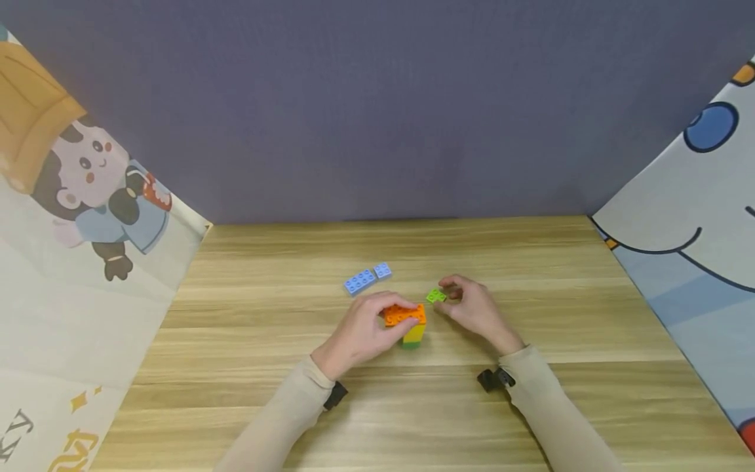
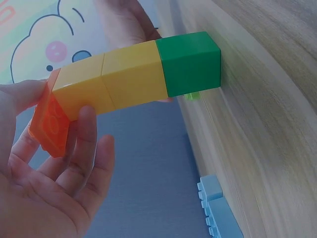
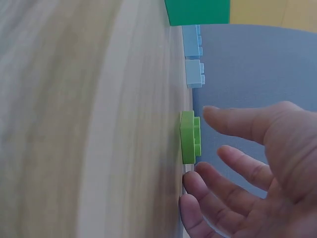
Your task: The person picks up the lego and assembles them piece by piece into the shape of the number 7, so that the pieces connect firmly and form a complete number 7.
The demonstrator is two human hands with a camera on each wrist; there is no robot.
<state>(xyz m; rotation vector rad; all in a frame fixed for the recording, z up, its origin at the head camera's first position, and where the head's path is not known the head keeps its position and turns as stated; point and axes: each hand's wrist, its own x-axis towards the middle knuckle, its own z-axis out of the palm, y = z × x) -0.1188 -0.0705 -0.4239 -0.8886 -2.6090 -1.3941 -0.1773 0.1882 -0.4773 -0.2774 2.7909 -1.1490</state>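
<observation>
Gripping a boxy tower (image 2: 133, 74) by its studded orange top (image 1: 407, 317), the left hand (image 1: 367, 326) curls its fingers. Just beside the right hand (image 1: 476, 309), fingers parted, a lime brick (image 1: 436, 296) lies on the wood-grained desk (image 1: 177, 341).

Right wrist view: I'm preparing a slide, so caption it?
Right hand poised beside a lime-green studded brick, with two light-blue bricks and a cropped green-and-yellow stack.
</observation>
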